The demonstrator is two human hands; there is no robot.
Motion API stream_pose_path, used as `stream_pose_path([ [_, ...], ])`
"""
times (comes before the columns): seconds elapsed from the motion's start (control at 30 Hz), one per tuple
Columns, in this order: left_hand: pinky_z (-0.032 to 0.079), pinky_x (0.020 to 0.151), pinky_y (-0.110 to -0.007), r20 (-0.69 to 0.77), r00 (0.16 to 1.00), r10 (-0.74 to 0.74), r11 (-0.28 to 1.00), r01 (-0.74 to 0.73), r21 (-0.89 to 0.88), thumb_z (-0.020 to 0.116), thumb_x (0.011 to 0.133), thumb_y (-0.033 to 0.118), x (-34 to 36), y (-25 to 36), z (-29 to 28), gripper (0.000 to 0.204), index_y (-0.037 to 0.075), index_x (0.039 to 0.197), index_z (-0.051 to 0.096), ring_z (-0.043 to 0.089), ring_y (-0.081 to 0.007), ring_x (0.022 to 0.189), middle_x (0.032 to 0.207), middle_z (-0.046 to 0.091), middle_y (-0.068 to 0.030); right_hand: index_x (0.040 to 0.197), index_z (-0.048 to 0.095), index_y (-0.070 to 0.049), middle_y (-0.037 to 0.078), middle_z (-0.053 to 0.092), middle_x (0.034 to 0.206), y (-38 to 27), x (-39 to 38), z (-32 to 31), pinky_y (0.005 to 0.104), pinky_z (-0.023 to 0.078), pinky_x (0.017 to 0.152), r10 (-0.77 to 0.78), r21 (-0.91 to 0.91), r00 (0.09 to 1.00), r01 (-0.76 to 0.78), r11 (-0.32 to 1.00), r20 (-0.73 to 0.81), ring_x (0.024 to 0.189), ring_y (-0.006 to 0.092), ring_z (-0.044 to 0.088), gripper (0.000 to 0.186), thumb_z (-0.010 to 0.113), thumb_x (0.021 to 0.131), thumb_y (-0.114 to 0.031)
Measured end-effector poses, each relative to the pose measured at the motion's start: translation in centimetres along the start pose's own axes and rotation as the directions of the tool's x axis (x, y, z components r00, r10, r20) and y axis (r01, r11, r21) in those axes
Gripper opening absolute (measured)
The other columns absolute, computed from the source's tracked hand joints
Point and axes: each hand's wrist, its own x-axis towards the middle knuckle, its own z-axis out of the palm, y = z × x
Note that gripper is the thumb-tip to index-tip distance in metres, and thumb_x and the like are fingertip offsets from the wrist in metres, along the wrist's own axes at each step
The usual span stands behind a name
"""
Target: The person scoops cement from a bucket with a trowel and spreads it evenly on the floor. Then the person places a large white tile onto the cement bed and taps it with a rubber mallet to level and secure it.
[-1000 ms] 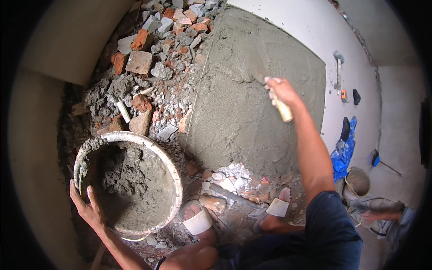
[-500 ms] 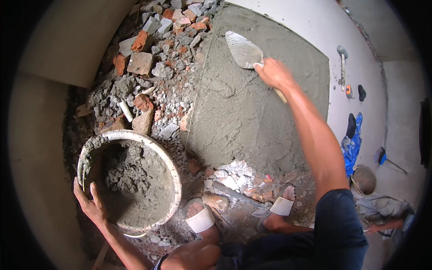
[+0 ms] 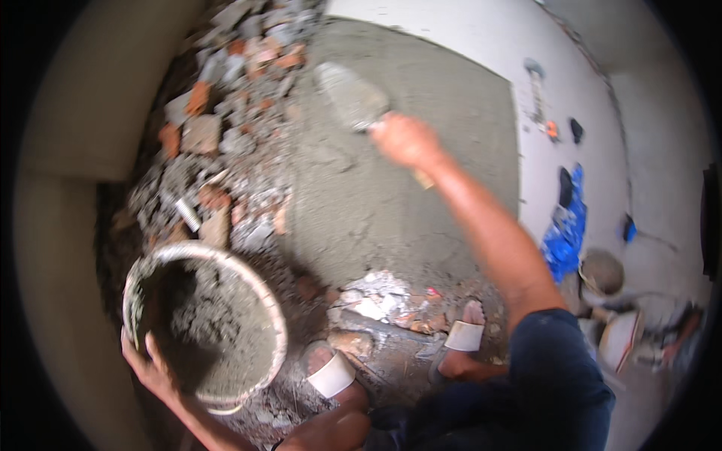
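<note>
My right hand point(image 3: 410, 140) is closed around the handle of a pointed trowel point(image 3: 352, 94), whose grey, mortar-smeared blade lies over the wet mortar bed point(image 3: 406, 195). The handle's pale end sticks out behind my fist. At lower left, my left hand point(image 3: 154, 368) grips the rim of a round basin point(image 3: 277, 316), thumb on the inner side and fingers outside. The basin is tilted. Lumpy grey mortar point(image 3: 210, 316) fills part of it, more piled toward its far side. Motion blurs the trowel and my right hand.
Broken bricks and rubble point(image 3: 203, 135) line the bed's left side. White debris point(image 3: 368, 297) lies before my sandalled feet. On the pale floor at right are a mallet point(image 3: 536, 86), a tape measure point(image 3: 552, 130), a blue plastic bag point(image 3: 564, 233) and a round bucket point(image 3: 602, 272).
The view has shifted, so most things sit further left. My right hand has drawn the trowel slightly left and nearer over the mortar. My left hand stays on the basin rim.
</note>
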Motion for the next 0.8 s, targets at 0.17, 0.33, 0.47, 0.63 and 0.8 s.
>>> stream_pose_path([
  [0.17,0.035,0.106,-0.039,0.001,1.0,-0.015,0.998,0.015,0.059,0.056,0.097,0.034,0.5,-0.7,0.2,0.051,-0.001,0.134,0.047,0.048,-0.0315,0.124,0.133,0.052,-0.0184,0.113,0.057,-0.002,0.018,0.069,0.094,4.6,-3.8,2.3,0.0487,0.053,0.077,-0.049,-0.083,0.995,0.057,0.995,0.09,0.091,0.0309,0.068,0.041,0.043,0.098,-0.038],
  [0.33,0.034,0.108,-0.039,0.022,1.0,0.001,0.995,-0.003,0.1,0.054,0.098,0.04,0.8,-2.1,0.3,0.056,-0.002,0.135,0.047,0.047,-0.0332,0.126,0.133,0.052,-0.0208,0.119,0.06,-0.003,0.018,0.067,0.113,17.7,-0.3,0.9,0.0457,0.051,0.09,0.375,-0.002,0.914,-0.38,0.925,-0.158,0.104,0.0329,0.066,0.041,0.041,0.094,-0.03],
  [0.47,0.035,0.107,-0.039,0.012,1.0,0.018,0.995,-0.019,0.096,0.053,0.098,0.04,1.0,-2.8,0.3,0.056,-0.003,0.134,0.048,0.048,-0.0334,0.124,0.133,0.052,-0.0212,0.117,0.065,-0.005,0.019,0.063,0.122,27.6,-2.0,1.0,0.0452,0.046,0.097,0.609,0.075,0.784,-0.605,0.793,-0.12,0.115,0.0346,0.059,0.044,0.043,0.092,-0.034],
  [0.63,0.037,0.105,-0.039,0.048,0.999,0.004,0.997,-0.007,0.072,0.053,0.098,0.038,1.3,-2.2,-0.1,0.054,-0.003,0.134,0.048,0.05,-0.0331,0.123,0.133,0.052,-0.0213,0.116,0.062,0.005,0.028,0.062,0.118,33.7,-6.4,0.7,0.0437,0.044,0.098,0.642,0.373,0.766,-0.607,0.702,0.037,0.116,0.0365,0.059,0.049,0.049,0.092,-0.035],
  [0.8,0.046,0.096,-0.041,0.003,1.0,0.022,1.0,-0.022,0.015,0.059,0.095,0.035,1.1,-0.1,-0.2,0.048,-0.003,0.125,0.054,0.057,-0.0346,0.111,0.12,0.059,-0.0227,0.085,0.058,0.007,0.017,0.062,0.074,35.6,-1.8,-3.3,0.0405,0.049,0.05,0.478,0.551,0.878,-0.405,0.729,0.013,0.055,0.0232,0.062,0.044,0.053,0.093,-0.035],
])
